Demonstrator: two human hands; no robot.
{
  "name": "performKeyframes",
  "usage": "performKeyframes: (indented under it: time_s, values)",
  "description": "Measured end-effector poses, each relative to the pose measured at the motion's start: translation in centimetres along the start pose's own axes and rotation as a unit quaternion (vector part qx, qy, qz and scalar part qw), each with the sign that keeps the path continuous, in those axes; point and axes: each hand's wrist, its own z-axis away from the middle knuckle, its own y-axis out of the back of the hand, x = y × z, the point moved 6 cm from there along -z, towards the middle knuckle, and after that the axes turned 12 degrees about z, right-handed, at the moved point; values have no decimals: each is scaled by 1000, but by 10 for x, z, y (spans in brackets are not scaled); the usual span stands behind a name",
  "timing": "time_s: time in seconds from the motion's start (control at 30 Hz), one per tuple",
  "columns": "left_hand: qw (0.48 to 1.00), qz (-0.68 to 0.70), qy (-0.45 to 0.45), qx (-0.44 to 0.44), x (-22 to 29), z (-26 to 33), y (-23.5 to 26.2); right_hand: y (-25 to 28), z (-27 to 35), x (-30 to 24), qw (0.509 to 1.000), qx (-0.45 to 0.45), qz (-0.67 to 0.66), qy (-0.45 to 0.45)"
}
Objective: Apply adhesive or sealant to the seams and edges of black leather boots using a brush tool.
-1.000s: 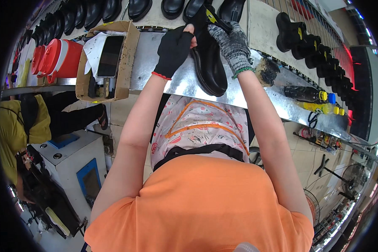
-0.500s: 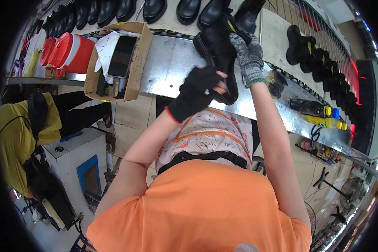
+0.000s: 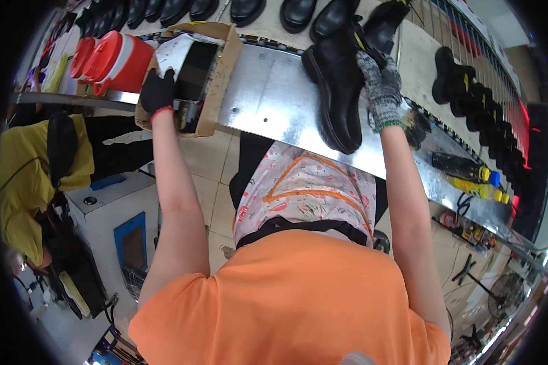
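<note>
My right hand (image 3: 380, 85), in a grey knitted glove with a green cuff, is closed on the upper part of a black leather boot (image 3: 340, 88). The boot is tilted over the metal worktop (image 3: 268, 91), its toe toward me and its sole edge facing left. On the left, my left hand (image 3: 158, 91) in a black glove with a red cuff reaches into a cardboard box (image 3: 220, 85). Its fingertips are hidden, so I cannot tell whether it grips anything. White paper (image 3: 172, 52) and a dark phone-like slab (image 3: 195, 72) lie in the box beside it.
Black shoes (image 3: 247, 11) line the far shelf, with more black boots (image 3: 447, 76) along the right. A red and white jug (image 3: 119, 61) stands left of the box. Bottles (image 3: 463, 167) and scissors (image 3: 464, 204) lie at right. A person in yellow (image 3: 27, 176) is at far left.
My left hand has left the boot and moved left into the cardboard box. My right hand still holds the boot. The whole view has shifted slightly.
</note>
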Motion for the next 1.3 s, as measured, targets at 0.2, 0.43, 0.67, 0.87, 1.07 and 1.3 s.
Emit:
performKeyframes:
  time_s: [0.2, 0.43, 0.67, 0.87, 1.07, 1.3]
  values:
    - [998, 48, 8, -32, -28, -32, -19, -6, 0, 10, 995, -19, -59, -77]
    - [967, 229, -89, 69, 26, -15, 39, -3, -1, 5, 999, 1, -9, -45]
    - [925, 331, -183, -29, 131, 68, 71, -4, -1, 10, 999, 2, -1, -49]
    - [806, 526, -132, -240, 195, 212, -41, -7, 0, 7, 999, 6, -35, -30]
    - [811, 505, -180, -235, 212, 261, -69, -9, 5, 0, 1000, 11, 10, -20]
    - [805, 441, -349, -188, 220, 257, -64, -10, 5, 0, 999, 4, 30, -21]
